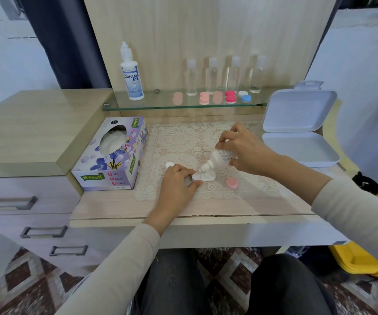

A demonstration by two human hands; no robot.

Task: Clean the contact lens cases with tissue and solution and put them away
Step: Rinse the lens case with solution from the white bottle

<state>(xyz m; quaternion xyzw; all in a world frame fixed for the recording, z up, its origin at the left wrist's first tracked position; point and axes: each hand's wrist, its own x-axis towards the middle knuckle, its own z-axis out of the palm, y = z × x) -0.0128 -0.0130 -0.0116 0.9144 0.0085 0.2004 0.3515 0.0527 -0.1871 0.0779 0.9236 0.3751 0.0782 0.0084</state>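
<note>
**A:** What are the fingers doing?

**B:** The left hand [176, 180] pinches the near-left end of the white lens case [206, 176], thumb and fingertips curled round it, and pins it flat on the lace mat [179, 139]. The right hand [245, 151] is wrapped round a small bottle [217, 159], tipped so that its nozzle points down just over the case.

**A:** So how far along is it?

**B:** Early, I'd say — this looks like the wetting step. A white cap [169, 164] lies just beyond the left knuckles and a pink cap [232, 183] just right of the case, so both wells seem to be open. No tissue is out. Wiping, capping and putting away are all left to do.

**A:** And further out?

**B:** The tissue box [113, 155] is left of the left hand, within easy reach. An open white box [299, 148] sits beyond the right wrist, probably where the cases go. Well past both hands is a glass shelf [160, 103] carrying more cases [230, 97], pink, red and blue, along with a big solution bottle [132, 76] and four clear bottles [212, 76].

**A:** Is anything in the way?

**B:** Not much — only the loose caps near the fingers, which could easily get knocked.
</note>
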